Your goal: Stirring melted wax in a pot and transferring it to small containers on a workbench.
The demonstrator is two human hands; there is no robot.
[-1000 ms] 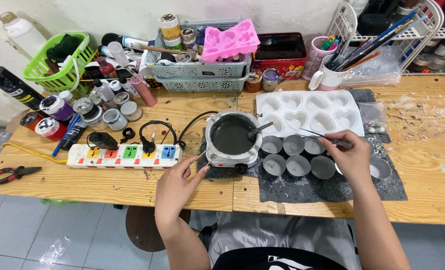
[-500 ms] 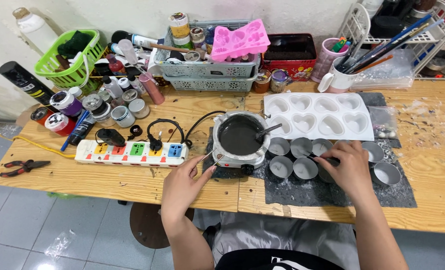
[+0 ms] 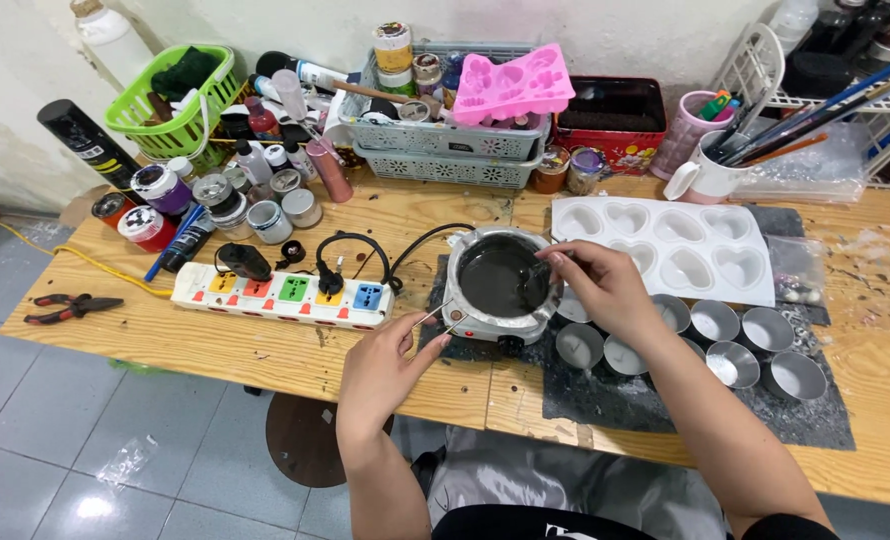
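Head view. Landmark: the melting pot (image 3: 500, 280), standing on its small hot plate at the front middle of the table (image 3: 215, 350).

My right hand (image 3: 605, 285) is over the right rim of the pot. The fingers are curled together at the stirring tool (image 3: 537, 270) that stands in the dark grey liquid; they appear to pinch its handle, but the contact is small and I cannot tell for sure.

My left hand (image 3: 385, 365) is in front of the pot, to its left. Thumb and forefinger are closed on two thin wicks (image 3: 437, 315), whose tips lie just beside the hot plate.

Progress, as I judge it: the pot is full and looks molten. The round metal cups (image 3: 725, 340) to the right of the pot stand in two rows; they hold pale material, and I cannot tell whether any wicks are set in them. The white heart mould (image 3: 675, 245), behind and right of the pot, looks empty. Placing the wicks I hold and pouring appear to be left.

The power strip (image 3: 285, 290) lies left of the pot.
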